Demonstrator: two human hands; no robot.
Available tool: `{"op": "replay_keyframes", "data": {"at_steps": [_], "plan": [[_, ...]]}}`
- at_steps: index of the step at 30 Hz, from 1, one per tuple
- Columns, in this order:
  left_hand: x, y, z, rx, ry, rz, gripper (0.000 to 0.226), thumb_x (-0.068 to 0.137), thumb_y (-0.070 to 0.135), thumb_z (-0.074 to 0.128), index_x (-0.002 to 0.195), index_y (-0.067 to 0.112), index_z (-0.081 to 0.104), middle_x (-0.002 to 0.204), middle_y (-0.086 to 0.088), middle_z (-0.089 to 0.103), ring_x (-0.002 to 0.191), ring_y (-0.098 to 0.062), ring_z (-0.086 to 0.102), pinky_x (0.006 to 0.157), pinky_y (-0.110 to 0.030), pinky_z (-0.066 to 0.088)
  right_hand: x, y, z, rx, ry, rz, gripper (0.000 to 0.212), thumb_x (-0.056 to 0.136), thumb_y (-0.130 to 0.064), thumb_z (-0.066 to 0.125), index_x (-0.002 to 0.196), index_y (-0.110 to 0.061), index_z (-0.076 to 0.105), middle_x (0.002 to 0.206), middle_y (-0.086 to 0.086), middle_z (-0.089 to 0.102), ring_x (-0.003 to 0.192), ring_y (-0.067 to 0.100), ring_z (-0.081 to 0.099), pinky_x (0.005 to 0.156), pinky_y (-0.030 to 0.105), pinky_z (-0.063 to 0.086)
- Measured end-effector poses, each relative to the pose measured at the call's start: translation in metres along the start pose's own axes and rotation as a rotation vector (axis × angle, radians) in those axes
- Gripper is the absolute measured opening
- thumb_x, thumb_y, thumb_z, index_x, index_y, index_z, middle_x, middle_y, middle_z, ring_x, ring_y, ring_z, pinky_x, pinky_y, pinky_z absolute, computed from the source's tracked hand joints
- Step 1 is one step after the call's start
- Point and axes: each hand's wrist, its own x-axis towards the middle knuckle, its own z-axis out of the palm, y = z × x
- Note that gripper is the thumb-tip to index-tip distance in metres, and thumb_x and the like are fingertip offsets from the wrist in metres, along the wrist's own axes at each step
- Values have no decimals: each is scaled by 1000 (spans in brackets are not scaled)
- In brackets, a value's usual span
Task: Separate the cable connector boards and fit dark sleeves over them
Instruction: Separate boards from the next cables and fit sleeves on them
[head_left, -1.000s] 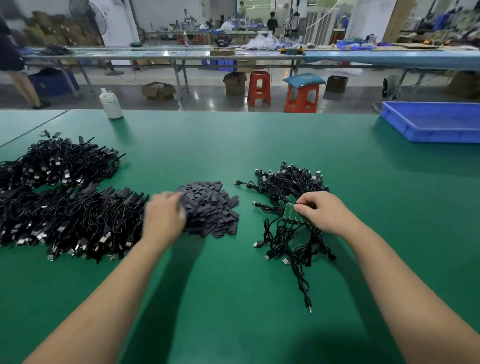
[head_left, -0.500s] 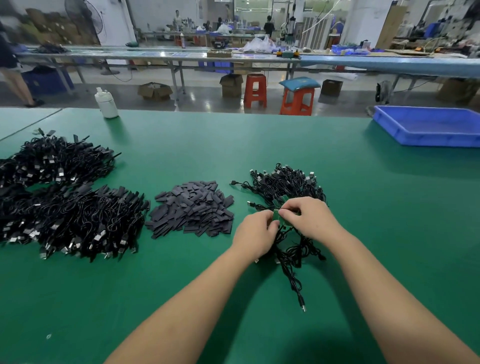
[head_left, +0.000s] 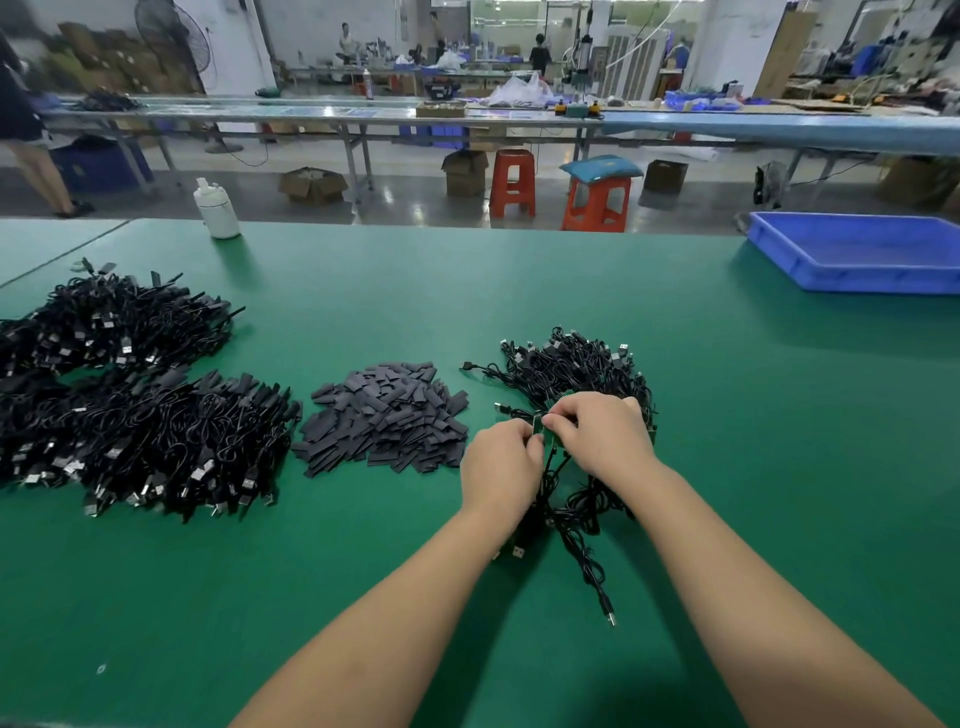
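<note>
A tangle of black cables (head_left: 576, 374) with small green connector boards lies at the table's centre right. My left hand (head_left: 501, 465) and my right hand (head_left: 597, 434) meet over its near side, both pinching a green connector board (head_left: 536, 427) between their fingertips; most of the board is hidden by the fingers. A heap of dark flat sleeves (head_left: 387, 415) lies just left of my left hand. I cannot tell whether a sleeve is in my left hand.
Two big piles of black cables (head_left: 140, 441) fill the left of the green table (head_left: 727, 467). A white bottle (head_left: 216, 208) stands at the far edge, a blue tray (head_left: 857, 252) at the far right. Stools and benches stand beyond.
My left hand left the sleeve heap and came right to meet my right hand at the green board. Since then both hands have stayed together on the board.
</note>
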Motion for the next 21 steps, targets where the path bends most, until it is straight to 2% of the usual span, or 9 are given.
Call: {"op": "replay_keyframes", "data": {"at_steps": [3, 5, 8, 11, 13, 15, 17, 19, 21], "plan": [[6, -12, -13, -83, -4, -57, 25, 95, 31, 54, 76, 19, 63, 66, 2, 68, 66, -20, 67, 65, -34, 55, 4, 10, 1, -83, 47, -39, 22, 100, -46, 49, 102, -37, 70, 89, -13, 68, 98, 17, 52, 90, 41, 30], [11, -23, -28, -152, -10, -91, 24, 96, 31, 55, 76, 21, 64, 69, 4, 70, 65, -18, 69, 65, -37, 58, 9, 22, 0, -87, 24, -9, 25, 101, -46, 46, 108, -36, 67, 99, -10, 67, 105, 20, 49, 90, 41, 29], [18, -37, -52, -255, 45, -106, 27, 96, 30, 57, 72, 20, 65, 68, 8, 71, 60, -11, 69, 63, -35, 59, 17, 38, 5, -20, -62, 82, 30, 100, -48, 44, 114, -30, 63, 108, -4, 65, 113, 24, 51, 96, 44, 36], [20, -45, -73, -288, 75, -84, 29, 95, 29, 58, 69, 18, 65, 62, 15, 69, 51, -3, 63, 57, -23, 46, 20, 48, 14, 46, -96, 130, 40, 97, -51, 48, 125, -25, 59, 124, 1, 61, 121, 24, 51, 104, 46, 37], [19, -50, -81, -269, 21, -62, 31, 93, 31, 60, 66, 18, 62, 55, 14, 64, 48, -7, 59, 55, -23, 41, 19, 47, 21, 29, -81, 105, 48, 98, -49, 49, 137, -21, 52, 142, 3, 52, 137, 24, 41, 114, 46, 30], [18, -52, -83, -311, -74, -58, 35, 92, 31, 63, 61, 16, 56, 51, 8, 54, 48, -16, 58, 55, -25, 44, 17, 39, 28, 47, 2, 46, 48, 100, -44, 49, 140, -18, 50, 149, 2, 46, 144, 23, 32, 120, 44, 24], [17, -53, -80, -552, -205, -85, 35, 91, 24, 67, 59, 15, 58, 55, 0, 53, 50, -18, 57, 55, -27, 52, 12, 22, 32, 324, 13, 45, 37, 101, -41, 47, 129, -20, 60, 135, -3, 60, 134, 19, 48, 113, 40, 36], [19, -56, -73, -784, -269, -121, 23, 90, 16, 69, 74, 0, 65, 62, -9, 58, 56, -17, 57, 54, -27, 53, 4, -1, 35, 844, -177, 169, 37, 104, -42, 40, 113, -20, 68, 110, -7, 73, 111, 12, 65, 103, 36, 47], [20, -61, -66, -856, -250, -153, 20, 90, 9, 67, 90, -11, 63, 69, -14, 61, 57, -17, 57, 51, -24, 48, -6, -21, 41, 1162, -365, 227, 45, 105, -44, 33, 110, -17, 68, 101, -2, 76, 98, 14, 71, 97, 35, 53]]}}
